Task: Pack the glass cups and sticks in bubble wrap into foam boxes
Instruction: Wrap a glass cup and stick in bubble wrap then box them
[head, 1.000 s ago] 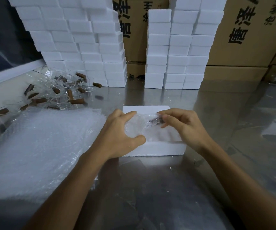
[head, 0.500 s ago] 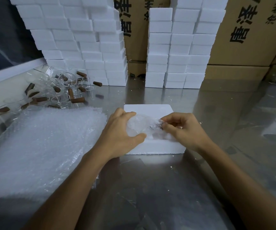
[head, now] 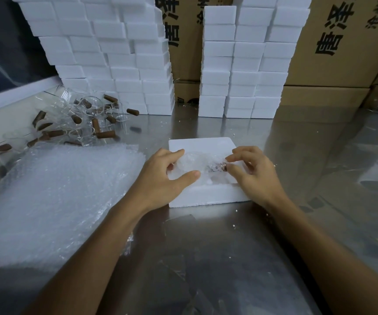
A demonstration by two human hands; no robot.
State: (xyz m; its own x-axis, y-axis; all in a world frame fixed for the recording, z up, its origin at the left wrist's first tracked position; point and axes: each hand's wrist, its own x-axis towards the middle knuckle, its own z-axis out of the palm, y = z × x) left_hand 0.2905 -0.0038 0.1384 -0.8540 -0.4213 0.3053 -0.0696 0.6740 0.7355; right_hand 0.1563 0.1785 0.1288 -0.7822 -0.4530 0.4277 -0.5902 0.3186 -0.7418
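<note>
- A person works at a shiny, reflective steel table [head: 229, 258], seen from a camera on their head looking down at both bare forearms.
- In the middle of the table lies an open, shallow white foam box [head: 206, 194], square with rounded corners.
- Inside its recess sits a clear bubble-wrapped bundle [head: 197, 163]; the brown end of a stick [head: 217, 167] shows through the wrap at its right side. The glass cup inside cannot be made out clearly.
- The left hand [head: 167, 176] grips the bundle's left end, fingers curled over the top and thumb stretched along its near side.
- The right hand [head: 254, 171] pinches the bundle's right end by the stick, index finger and thumb meeting, other fingers arched above the box.
- Handling, as a judgement: the bundle looks light and springy, yet its glass is fragile. The wrap is slick and may unroll, so hold both ends and press gently into the recess, not on the middle.
- To the left lies a wide stack of clear bubble wrap sheets [head: 54, 201].
- Beyond it is a loose heap of clear glass cups [head: 88, 114] and short brown sticks [head: 106, 134], not yet packed.
- Stacks of white foam boxes [head: 115, 64] and brown cardboard cartons [head: 342, 42] with black characters stand at the back.
</note>
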